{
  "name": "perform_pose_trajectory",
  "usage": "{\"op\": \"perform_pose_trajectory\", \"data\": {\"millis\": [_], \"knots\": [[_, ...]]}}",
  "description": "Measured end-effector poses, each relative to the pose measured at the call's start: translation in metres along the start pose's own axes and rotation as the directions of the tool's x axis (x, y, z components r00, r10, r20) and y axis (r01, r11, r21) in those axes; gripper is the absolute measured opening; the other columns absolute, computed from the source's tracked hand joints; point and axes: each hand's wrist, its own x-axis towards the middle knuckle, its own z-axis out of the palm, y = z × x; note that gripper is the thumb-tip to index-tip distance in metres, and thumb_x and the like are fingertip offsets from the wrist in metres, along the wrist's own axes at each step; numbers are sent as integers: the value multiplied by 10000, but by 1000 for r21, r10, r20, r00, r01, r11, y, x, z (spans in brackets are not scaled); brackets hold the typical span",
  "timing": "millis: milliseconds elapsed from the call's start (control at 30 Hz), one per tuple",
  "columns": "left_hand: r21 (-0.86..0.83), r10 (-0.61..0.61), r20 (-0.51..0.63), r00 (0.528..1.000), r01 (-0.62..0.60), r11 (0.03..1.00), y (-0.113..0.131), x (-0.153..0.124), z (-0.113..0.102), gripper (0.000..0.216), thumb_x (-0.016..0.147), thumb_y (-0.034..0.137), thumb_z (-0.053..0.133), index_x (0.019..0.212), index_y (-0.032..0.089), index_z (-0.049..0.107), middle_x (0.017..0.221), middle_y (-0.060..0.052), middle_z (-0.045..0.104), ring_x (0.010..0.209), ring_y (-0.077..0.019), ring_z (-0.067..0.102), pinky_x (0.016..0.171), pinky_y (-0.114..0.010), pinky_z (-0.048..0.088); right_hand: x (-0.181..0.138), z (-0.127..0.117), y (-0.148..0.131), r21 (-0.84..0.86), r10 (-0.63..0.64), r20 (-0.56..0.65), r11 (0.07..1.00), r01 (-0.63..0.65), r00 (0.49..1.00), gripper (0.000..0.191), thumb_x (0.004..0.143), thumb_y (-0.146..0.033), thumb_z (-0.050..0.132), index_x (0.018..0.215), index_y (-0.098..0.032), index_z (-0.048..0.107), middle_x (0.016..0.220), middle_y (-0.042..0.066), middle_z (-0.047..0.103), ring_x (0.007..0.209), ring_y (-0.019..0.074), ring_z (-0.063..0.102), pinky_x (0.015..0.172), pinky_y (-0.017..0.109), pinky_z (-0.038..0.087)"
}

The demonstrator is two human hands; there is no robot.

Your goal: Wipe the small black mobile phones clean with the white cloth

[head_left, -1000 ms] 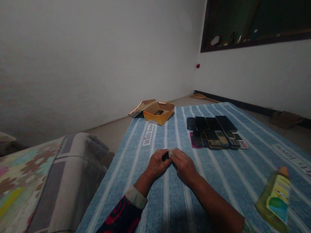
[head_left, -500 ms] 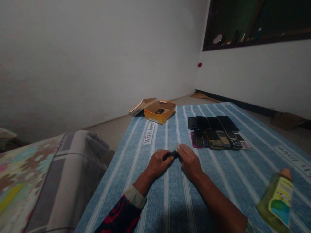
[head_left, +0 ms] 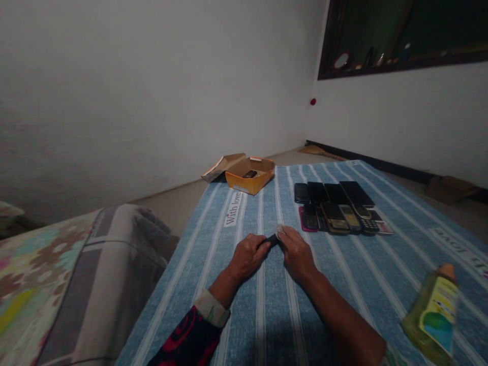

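My left hand is closed around one end of a slim dark mobile phone, thumb along its near edge. At the other end, my right hand presses a small crumpled white cloth against the phone. Fingers hide most of the phone and the cloth. Both hands are just above the striped blue tablecloth. To the right of them lie several mobile phones in two rows, among them a pink-edged keypad phone and a large black smartphone.
An open orange cardboard box with a dark phone inside stands at the far left of the table. A bottle of yellow-green liquid lies at the near right. Left of the table is a covered surface with floral cloth.
The dark phone between my hands has tilted slightly, and my fingers have shifted a little on it. The box, the rows of phones and the bottle stay in place.
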Motion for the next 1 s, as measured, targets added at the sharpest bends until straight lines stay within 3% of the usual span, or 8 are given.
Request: {"op": "perform_pose_trajectory", "data": {"millis": [200, 533, 667, 833, 1000], "knots": [[49, -31, -14, 999, 31, 998, -1, 1, 4, 321, 956, 344, 431, 905, 191, 708, 805, -61, 671, 800, -193, 600, 751, -304, 468, 1, 5, 0, 58, 51, -8, 997, -51, 999, 456, 867, -6, 433, 1201, -176, 692, 1189, 152, 695, 1162, 250, 626, 991, 448, 546], [44, -62, -43, 997, 64, 997, 2, 3, 6, 307, 941, 305, 433, 892, 177, 707, 817, -78, 692, 810, -211, 613, 762, -321, 467, 6, 13, 11, 202, 218, -35, 957, -207, 975, 580, 697, 36, 429, 1132, -191, 739, 1106, 102, 734, 1030, 222, 700, 940, 390, 579], [49, -76, -50, 996, 78, 996, 8, 8, 8, 235, 900, 307, 509, 921, 187, 710, 863, -78, 711, 845, -218, 624, 778, -329, 470, 7, 13, 10, 218, 214, -52, 956, -198, 975, 575, 708, 28, 429, 1128, -210, 742, 1075, 90, 742, 1011, 221, 704, 926, 390, 585], [228, -122, 26, 992, 113, 967, 23, 27, 10, 151, 850, 286, 581, 842, 194, 701, 867, -88, 718, 868, -247, 646, 789, -348, 465, 6, 11, 6, 187, 179, -61, 969, -164, 982, 561, 733, 29, 430, 1147, -202, 729, 1091, 103, 735, 1026, 226, 696, 922, 392, 587], [368, -204, 69, 976, 166, 915, 40, 43, 12, 179, 861, 245, 540, 839, 174, 703, 861, -132, 719, 854, -280, 665, 754, -363, 465, 6, 11, -3, 185, 126, -93, 977, -108, 988, 486, 837, -4, 404, 1173, -183, 707, 1116, 119, 722, 1060, 215, 677, 947, 380, 573]]}}
